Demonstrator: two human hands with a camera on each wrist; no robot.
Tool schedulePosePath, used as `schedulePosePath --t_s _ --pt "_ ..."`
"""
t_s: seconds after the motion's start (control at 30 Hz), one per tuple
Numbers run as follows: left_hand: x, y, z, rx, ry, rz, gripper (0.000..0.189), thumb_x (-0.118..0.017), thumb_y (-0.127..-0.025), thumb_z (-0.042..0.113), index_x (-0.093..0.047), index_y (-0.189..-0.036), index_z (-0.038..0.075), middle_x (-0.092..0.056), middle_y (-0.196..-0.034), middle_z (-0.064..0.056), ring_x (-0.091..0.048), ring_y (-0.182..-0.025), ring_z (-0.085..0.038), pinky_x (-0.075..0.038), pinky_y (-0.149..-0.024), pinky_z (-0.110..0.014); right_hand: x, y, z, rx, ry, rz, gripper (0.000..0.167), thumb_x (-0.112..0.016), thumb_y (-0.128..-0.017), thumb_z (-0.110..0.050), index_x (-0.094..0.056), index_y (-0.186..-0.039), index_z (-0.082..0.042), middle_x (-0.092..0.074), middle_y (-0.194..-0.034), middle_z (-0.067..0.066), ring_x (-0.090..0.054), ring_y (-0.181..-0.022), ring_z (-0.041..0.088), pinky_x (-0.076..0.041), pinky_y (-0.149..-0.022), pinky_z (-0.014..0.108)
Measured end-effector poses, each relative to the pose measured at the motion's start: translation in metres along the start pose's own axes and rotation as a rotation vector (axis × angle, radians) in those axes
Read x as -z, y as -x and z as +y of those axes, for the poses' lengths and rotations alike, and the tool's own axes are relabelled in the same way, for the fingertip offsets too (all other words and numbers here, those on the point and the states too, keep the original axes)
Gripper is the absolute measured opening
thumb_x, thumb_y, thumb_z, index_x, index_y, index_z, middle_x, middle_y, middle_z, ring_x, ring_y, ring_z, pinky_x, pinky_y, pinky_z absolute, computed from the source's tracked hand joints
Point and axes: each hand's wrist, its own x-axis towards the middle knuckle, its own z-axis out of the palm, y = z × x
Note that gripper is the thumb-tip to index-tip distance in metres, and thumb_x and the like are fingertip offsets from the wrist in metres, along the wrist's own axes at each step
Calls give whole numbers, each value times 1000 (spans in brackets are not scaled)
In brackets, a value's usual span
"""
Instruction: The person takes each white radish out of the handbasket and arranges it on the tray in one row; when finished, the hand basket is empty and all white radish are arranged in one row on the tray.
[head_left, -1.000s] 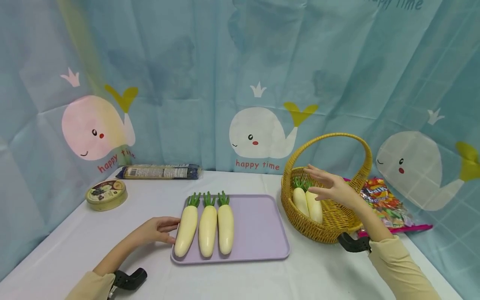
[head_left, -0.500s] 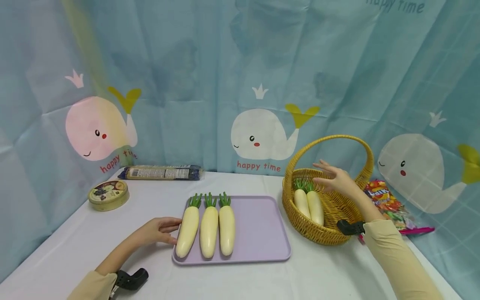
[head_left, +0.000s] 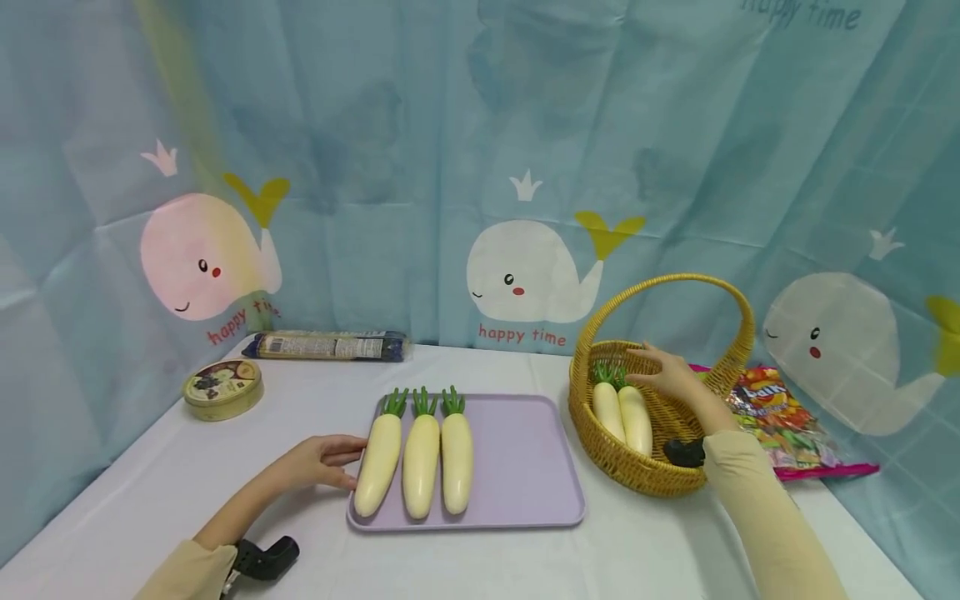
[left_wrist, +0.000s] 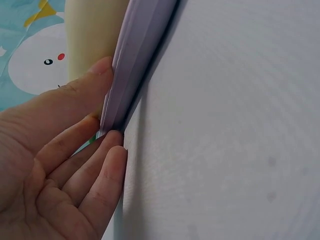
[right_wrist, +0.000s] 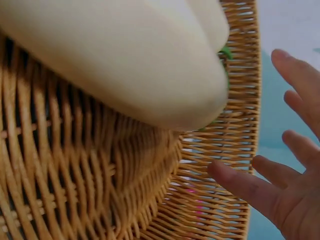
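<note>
My left hand (head_left: pixel 318 461) rests at the left edge of the lilac tray (head_left: pixel 525 458). In the left wrist view its thumb and fingertips touch the tray's rim (left_wrist: pixel 135 60), the fingers loosely bent. Three white radishes with green tops lie side by side on the tray; the leftmost radish (head_left: pixel 378 467) is beside this hand. My right hand (head_left: pixel 667 375) reaches into the wicker basket (head_left: pixel 637 479), fingers spread and apart from the radishes. Two radishes lie in the basket, the nearer being the right radish (head_left: pixel 636 421). The right wrist view shows its pale body (right_wrist: pixel 135 65) close up.
The basket's tall handle (head_left: pixel 675 279) arches over the right hand. A colourful candy bag (head_left: pixel 780 417) lies right of the basket. At the back left are a round tin (head_left: pixel 222 389) and a long wrapped packet (head_left: pixel 330 345). A whale-print curtain (head_left: pixel 420 167) hangs behind the table.
My right hand has lowered into the basket, toward the leafy ends of the radishes. My left hand has stayed at the tray's edge. The head view has shifted slightly.
</note>
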Motion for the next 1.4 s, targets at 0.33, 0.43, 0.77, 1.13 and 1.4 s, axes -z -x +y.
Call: schedulePosePath --t_s 0.33,0.43,0.77,1.13,1.4 --pt "-1 0 2 15 25 4 68 -71 -76 9 -33 -124 -22 -34 -126 -38 -38 -114 -46 -39 -92 -39 -9 11 0 -146 -396 -307 73 -64 -84 -27 -26 -140 -2 -13 -140 30 -40 -111 46 -52 -66 44" --pt "0 1 5 31 12 7 69 -72 -76 11 -33 -124 -22 -34 -126 -38 -38 -114 -45 -40 -91 -40 -13 9 -1 -172 -423 -374 74 -65 -82 -26 -26 -140 -2 -12 -141 30 -41 -111 43 -51 -71 43" --pt "3 -1 4 29 -11 10 70 -72 -76 12 -34 -123 -22 -36 -125 -37 -40 -113 -44 -41 -91 -37 -16 9 -2 -168 -455 -396 65 -68 -81 -18 -37 -132 6 10 -144 24 -35 -115 47 -51 -72 43" --pt "-1 -2 0 31 14 9 69 -72 -76 11 -34 -124 -21 -36 -126 -37 -39 -114 -45 -40 -92 -37 -8 14 8 -162 -507 -397 61 -65 -83 -18 -38 -131 8 9 -143 27 -33 -116 47 -50 -77 42" --pt "-1 0 3 33 19 6 69 -71 -76 11 -34 -124 -22 -34 -126 -38 -38 -114 -46 -42 -90 -36 7 21 8 -145 -589 -285 68 -63 -84 -21 -29 -135 8 13 -145 21 -33 -116 47 -47 -82 45"
